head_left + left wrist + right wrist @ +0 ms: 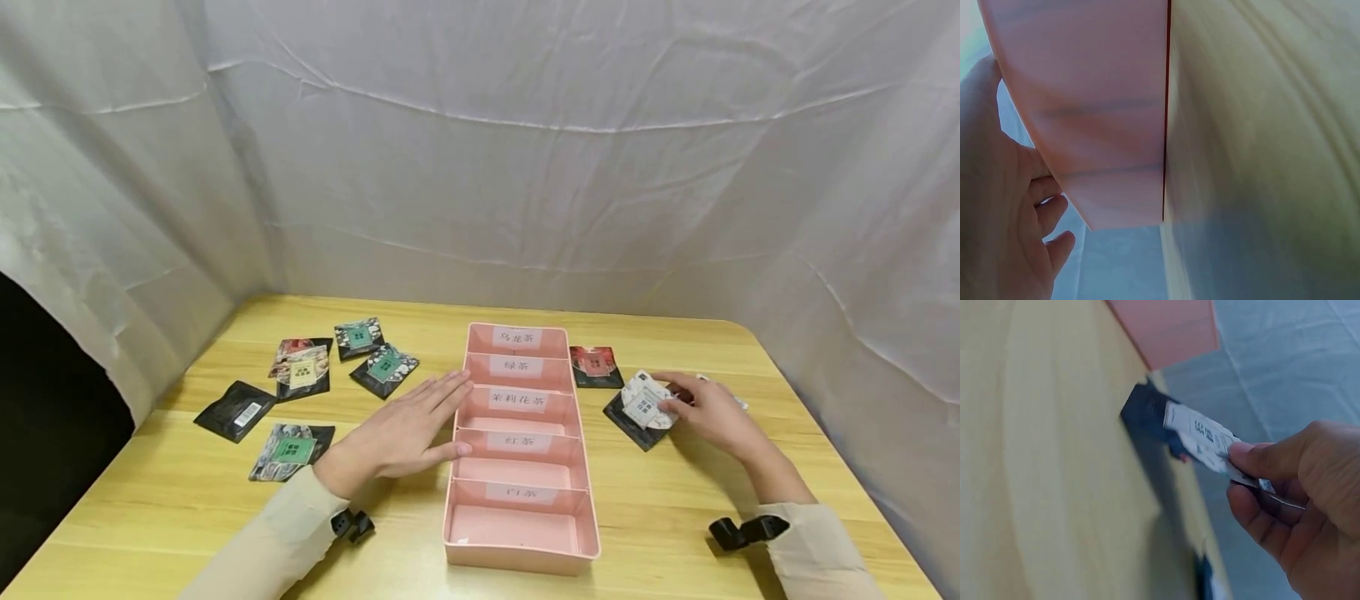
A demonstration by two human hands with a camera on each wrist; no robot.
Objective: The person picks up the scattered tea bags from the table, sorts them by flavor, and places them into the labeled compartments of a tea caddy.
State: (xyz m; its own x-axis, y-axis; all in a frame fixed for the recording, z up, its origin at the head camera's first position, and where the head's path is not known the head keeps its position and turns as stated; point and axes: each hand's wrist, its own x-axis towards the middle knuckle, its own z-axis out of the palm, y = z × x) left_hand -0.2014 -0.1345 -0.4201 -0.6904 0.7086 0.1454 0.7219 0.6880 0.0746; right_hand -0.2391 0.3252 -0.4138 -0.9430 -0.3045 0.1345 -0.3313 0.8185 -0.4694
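Observation:
A long pink divided box stands on the table, its several compartments each carrying a white handwritten label. My left hand lies against the box's left rim, fingers extended and thumb touching the edge; the left wrist view shows the fingertips along that rim. To the right of the box, my right hand pinches a black tea sachet with a white floral pattern and pale label between thumb and fingers. This sachet is tilted over the tabletop. Another sachet is mostly hidden behind the right hand.
A red-and-black sachet lies beside the box's right side. On the left are green-labelled sachets, a cream-labelled one overlapping a red one, and a black one with a barcode. Pale curtains surround the table.

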